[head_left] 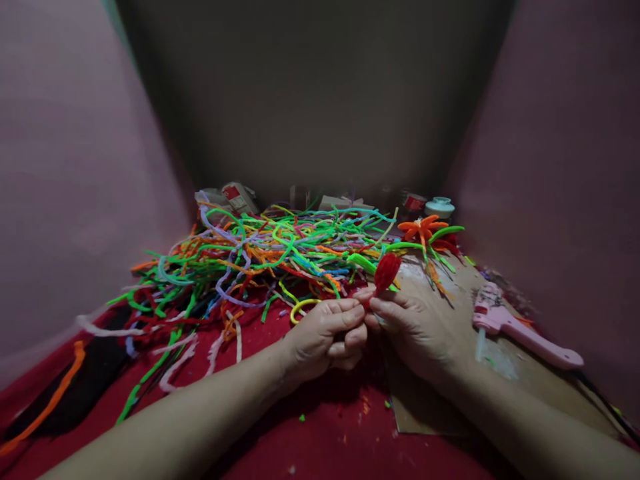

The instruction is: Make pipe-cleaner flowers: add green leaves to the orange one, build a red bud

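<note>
Both hands meet in the middle of the head view, over the front of a red cloth. Between them rises a red pipe-cleaner flower bud [387, 272], its fuzzy head tilted up to the right. My left hand [333, 333] has its fingers curled, with thumb and forefinger pinched at the bud's base. My right hand [413, 327] pinches the same base from the other side. The fingers hide the lower end of the bud. Just behind the hands lies a big heap of coloured pipe cleaners [280, 247], with a yellow ring [303, 310] at its near edge.
A pink glue gun [520, 333] lies at the right on a brown cardboard sheet [460, 287]. Orange pipe-cleaner flowers [424, 230] rest at the sheet's far end, near a pale blue jar [440, 207]. A black object [75, 393] lies on the red cloth [310, 440] at left.
</note>
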Available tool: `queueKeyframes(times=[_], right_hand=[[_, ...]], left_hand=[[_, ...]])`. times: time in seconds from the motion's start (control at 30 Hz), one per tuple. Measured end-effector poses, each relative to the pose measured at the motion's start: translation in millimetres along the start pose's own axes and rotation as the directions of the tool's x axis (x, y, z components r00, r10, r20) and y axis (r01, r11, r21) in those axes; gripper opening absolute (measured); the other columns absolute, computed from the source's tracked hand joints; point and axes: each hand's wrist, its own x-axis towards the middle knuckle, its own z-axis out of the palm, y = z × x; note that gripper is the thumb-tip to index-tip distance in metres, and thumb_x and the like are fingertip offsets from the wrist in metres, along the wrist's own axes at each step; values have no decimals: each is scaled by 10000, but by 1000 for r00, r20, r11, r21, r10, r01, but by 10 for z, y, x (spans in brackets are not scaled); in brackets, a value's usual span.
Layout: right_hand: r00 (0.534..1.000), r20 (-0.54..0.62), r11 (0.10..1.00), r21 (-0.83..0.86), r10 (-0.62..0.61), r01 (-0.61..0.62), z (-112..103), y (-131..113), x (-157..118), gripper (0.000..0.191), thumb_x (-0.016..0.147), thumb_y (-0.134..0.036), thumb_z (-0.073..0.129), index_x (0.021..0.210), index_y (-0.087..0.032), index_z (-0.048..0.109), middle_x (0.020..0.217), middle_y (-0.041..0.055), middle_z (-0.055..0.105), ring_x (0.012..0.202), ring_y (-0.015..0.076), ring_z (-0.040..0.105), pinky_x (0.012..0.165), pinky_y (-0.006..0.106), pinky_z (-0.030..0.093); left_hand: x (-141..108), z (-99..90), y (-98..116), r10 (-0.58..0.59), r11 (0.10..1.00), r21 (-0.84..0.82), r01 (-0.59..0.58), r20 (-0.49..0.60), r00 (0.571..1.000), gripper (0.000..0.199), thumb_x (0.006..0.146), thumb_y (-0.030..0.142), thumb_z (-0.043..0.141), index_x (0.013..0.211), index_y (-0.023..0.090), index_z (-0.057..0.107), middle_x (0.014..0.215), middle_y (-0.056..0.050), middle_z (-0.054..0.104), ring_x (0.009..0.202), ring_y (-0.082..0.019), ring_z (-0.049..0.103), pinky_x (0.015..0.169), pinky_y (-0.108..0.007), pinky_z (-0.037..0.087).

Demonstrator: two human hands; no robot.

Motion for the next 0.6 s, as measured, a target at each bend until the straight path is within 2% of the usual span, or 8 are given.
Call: queueKeyframes(times=[0.1,0.23,0.3,0.4,0.6], right_hand=[[1000,5,999,-29,-16,16,-35,18,-5,141,710,-287,702,812,-189,705,670,-10,605,606,112,498,598,261,379],[998,52,1000,-14,27,-27,-49,11,-16,161,727,-307,685,858,-215,706,737,3,656,622,134,553,622,284,413],[997,66,999,2,40,-41,-47,10,-13,158,736,-299,677,870,-220,706,737,2,664,617,134,563,627,285,424],[999,44,1000,-4,25,-24,-46,23,-3,157,731,-264,684,875,-204,710,742,6,670,625,124,564,603,262,421],[999,33,999,-24,38,-37,-38,41,-25,126,741,-254,680,840,-183,714,658,-9,631,578,103,532,579,246,415]], left_hand=[[-1,-32,-22,3,1000,-13,-3,6,1000,238,870,352,488,836,136,583,524,33,498,308,-22,283,327,-152,274],[14,-79,-41,25,999,-35,-26,-13,1000,271,853,343,503,1011,141,592,634,-20,581,406,-79,479,387,-195,392],[18,-83,-47,41,999,-26,-42,-29,999,288,846,350,517,1018,134,598,653,-23,581,431,-84,496,404,-206,408],[15,-59,-60,80,996,35,-78,-86,993,281,823,383,561,927,127,613,644,-10,564,434,-70,484,409,-194,390],[-35,38,-92,181,950,293,-113,-218,959,183,735,293,670,798,134,605,608,30,550,389,-28,412,377,-161,310]])
